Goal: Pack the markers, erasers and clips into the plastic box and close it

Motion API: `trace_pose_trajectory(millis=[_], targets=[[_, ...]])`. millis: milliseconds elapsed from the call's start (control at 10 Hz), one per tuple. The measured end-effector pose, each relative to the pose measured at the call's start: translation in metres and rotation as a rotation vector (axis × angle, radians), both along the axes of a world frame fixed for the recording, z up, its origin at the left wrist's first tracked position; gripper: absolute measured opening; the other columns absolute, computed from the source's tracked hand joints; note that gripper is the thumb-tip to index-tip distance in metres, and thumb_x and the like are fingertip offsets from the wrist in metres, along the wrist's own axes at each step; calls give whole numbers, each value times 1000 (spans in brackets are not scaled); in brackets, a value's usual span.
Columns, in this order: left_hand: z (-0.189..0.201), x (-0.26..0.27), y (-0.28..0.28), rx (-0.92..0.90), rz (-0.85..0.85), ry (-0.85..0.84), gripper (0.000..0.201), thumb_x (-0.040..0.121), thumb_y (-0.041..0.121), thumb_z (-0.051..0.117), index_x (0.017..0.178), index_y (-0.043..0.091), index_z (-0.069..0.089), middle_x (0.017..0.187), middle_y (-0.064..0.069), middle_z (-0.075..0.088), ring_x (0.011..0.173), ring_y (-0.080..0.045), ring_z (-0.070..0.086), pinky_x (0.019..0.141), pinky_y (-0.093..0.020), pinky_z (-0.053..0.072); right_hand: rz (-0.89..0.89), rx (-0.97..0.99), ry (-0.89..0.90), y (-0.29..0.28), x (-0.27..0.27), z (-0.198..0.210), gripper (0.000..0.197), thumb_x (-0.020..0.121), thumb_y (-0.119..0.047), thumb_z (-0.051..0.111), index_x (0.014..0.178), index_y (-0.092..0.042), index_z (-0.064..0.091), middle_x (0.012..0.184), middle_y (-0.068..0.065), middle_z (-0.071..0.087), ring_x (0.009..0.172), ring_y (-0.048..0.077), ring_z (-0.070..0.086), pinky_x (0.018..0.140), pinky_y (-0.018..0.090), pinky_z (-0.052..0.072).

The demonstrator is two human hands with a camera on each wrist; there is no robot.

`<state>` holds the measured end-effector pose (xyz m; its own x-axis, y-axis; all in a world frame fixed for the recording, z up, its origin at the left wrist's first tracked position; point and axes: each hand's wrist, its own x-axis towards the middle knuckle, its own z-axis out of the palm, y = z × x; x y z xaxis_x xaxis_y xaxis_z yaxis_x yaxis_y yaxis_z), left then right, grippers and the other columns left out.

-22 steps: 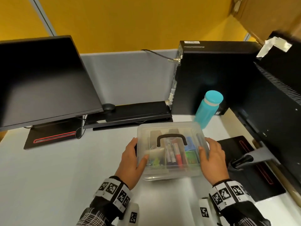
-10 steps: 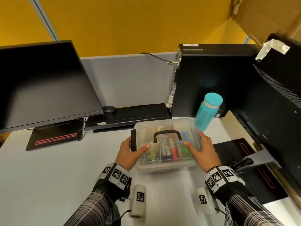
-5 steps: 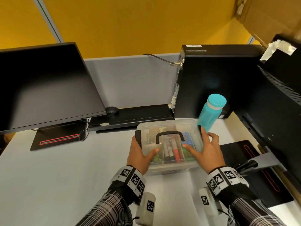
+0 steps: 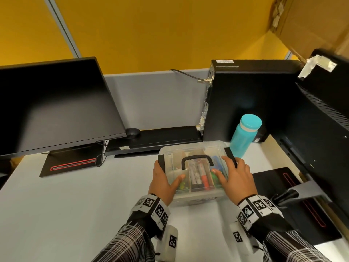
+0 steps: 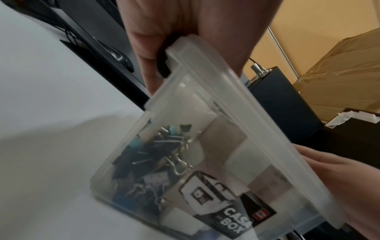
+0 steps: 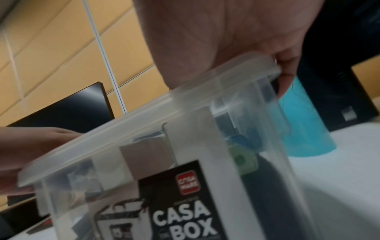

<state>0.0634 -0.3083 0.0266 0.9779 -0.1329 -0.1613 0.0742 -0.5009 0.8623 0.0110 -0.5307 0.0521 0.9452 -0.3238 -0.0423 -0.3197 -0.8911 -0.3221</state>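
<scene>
2 hands gripping lidded plastic box (image 4: 196, 148), L hand (image 4: 162, 183) left end, R hand (image 4: 238, 178) right end

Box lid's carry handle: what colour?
Black. The handle shows best in the head view.

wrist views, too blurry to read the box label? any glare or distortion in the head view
Left wrist view: mild blur, yet the label on the plastic box reads CASA BOX and the clips show through. Right wrist view: softer, label legible, the teal bottle smeared. Head view: sharp centre, edges bent by the wide lens, a soft sheen on the monitor.
</scene>
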Motion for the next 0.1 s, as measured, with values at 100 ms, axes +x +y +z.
trace_pose_trajectory(millis=[100], targets=[[12,-11,15,-115,-118,33,58,85,45,59,132,40,26,127,21,45,121,-7,50,91,-19,48,6,-117,-104,12,-14,1,62,92,-58,34,142,-22,32,151,12,29,134,35,30,109,49,28]])
